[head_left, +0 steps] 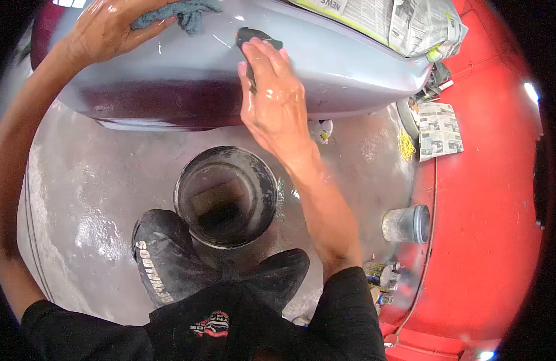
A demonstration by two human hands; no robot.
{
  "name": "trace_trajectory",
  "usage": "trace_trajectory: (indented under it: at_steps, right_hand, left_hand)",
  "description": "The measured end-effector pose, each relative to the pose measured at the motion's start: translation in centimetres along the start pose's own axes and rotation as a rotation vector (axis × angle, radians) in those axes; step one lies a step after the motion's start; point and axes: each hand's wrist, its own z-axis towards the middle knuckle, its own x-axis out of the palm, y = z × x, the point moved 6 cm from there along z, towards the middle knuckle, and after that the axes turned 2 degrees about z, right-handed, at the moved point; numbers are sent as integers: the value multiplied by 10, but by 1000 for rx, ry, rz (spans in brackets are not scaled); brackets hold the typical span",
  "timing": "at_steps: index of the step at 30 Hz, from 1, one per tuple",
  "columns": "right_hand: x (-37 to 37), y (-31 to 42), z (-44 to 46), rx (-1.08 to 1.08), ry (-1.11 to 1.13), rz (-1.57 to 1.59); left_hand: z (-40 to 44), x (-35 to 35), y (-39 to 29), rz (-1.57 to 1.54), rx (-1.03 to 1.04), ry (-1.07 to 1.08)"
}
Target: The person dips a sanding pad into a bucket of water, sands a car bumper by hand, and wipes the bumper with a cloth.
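Note:
A car body panel (199, 66), grey-white above and dark maroon lower down, spans the top of the view and looks wet. My right hand (272, 90) presses a dark sanding sheet or pad (254, 37) flat on the grey area, its fingers together over it. At the upper left, my left hand (112, 30) holds a blue-grey cloth (181, 13) against the panel. Both hands are wet. Newspaper (374, 21) with yellow-green tape covers the part at the upper right.
A black bucket (269, 195) with a block in dark liquid stands on the wet floor between my legs and the car. At the right are a grey bucket (404, 224), several cans (380, 275), yellow string (405, 145), a newspaper sheet (440, 131) and a red wall (488, 180).

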Motion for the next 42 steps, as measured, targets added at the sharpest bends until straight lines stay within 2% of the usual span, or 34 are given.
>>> trace_trajectory:
  at_steps: [3, 4, 8, 11, 12, 16, 19, 20, 23, 24, 27, 29, 31, 34, 37, 39, 40, 42]
  right_hand:
    - [-22, -22, -3, -95, 166, -77]
    - [-26, -24, -9, -96, 127, -281]
    - [-4, -3, 2, 44, 39, 99]
    - [-22, -21, -6, -67, 176, -172]
    - [-24, -20, -3, -72, 143, -265]
    - [-3, -1, 5, 53, 5, 123]
    - [-25, -19, 0, -33, 139, -87]
    - [-26, -26, -6, -65, 121, -208]
    - [-10, 4, 5, 45, 55, -102]
    - [-5, 6, 6, 64, 25, 53]
    - [-21, -16, -6, -8, 126, -88]
    - [-37, -54, -17, 10, 160, -474]
    - [-53, -77, -18, 223, 192, -510]
    - [-42, -55, -22, 48, 73, -478]
    - [-14, -35, -21, 167, 3, -382]
    - [11, -6, -11, 75, 2, -321]
    - [14, 13, -3, 85, -48, -162]
    - [-4, -3, -4, 78, 65, -6]
  left_hand:
    - [-4, 6, 6, -18, -2, -48]
    - [-7, 8, 8, -28, -13, -47]
    - [-7, 3, 5, -12, 4, -44]
    - [-4, -6, 2, -20, 33, -43]
    - [-5, -4, 4, -7, 21, -39]
    - [-7, 4, 4, 4, -3, -47]
    - [-2, -3, 2, -26, -8, 3]
    - [-2, -6, 3, -37, -16, 34]
    - [-5, 5, 4, 18, -22, 25]
    - [-4, 3, 3, 23, -43, 28]
    - [-9, 0, 3, 21, -82, 49]
    - [-19, 8, 11, -5, -91, 59]
    - [-17, 8, 11, -21, -84, 70]
    - [-13, 9, 8, -27, -80, 56]
    - [-7, 2, 7, -43, -79, 70]
    - [-5, 0, 4, -52, -87, 83]
    - [-4, -1, 2, -54, -87, 82]
    - [-4, 0, 1, -37, -91, 73]
